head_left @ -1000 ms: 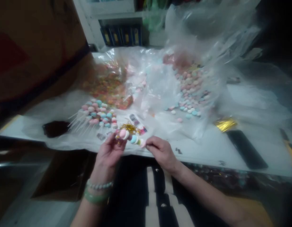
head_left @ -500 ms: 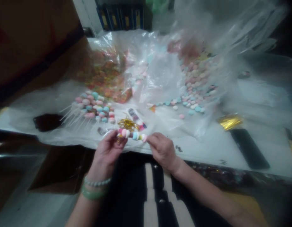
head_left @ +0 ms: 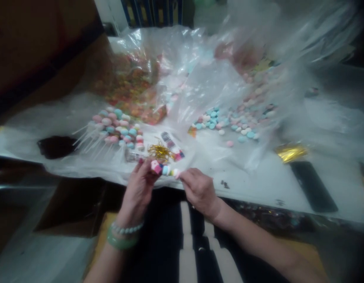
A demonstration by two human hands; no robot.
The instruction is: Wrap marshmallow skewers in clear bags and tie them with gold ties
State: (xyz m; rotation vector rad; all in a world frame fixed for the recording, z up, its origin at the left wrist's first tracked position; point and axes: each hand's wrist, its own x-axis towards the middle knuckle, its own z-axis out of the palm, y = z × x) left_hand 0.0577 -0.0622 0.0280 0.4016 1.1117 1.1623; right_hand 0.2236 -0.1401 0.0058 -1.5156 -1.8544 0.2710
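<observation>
- Here's my candy skewer (head_left: 167,170), pastel pink, white and blue, nearly level between left hand (head_left: 139,186) and right hand (head_left: 199,190), over the worktop (head_left: 252,184) edge!
- Bright pink-and-dark piece (head_left: 156,167) at its left end, blurred!

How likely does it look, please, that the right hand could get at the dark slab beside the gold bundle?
Probably yes: only dark bits lie between the right hand and the dark slab on the tabletop, though the hand is holding the candy skewer.

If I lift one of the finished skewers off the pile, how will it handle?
The skewer pile shows thin white sticks, probably light and slightly bendy. Each likely feels top-heavy, since round pastel pieces crowd one end.
</observation>
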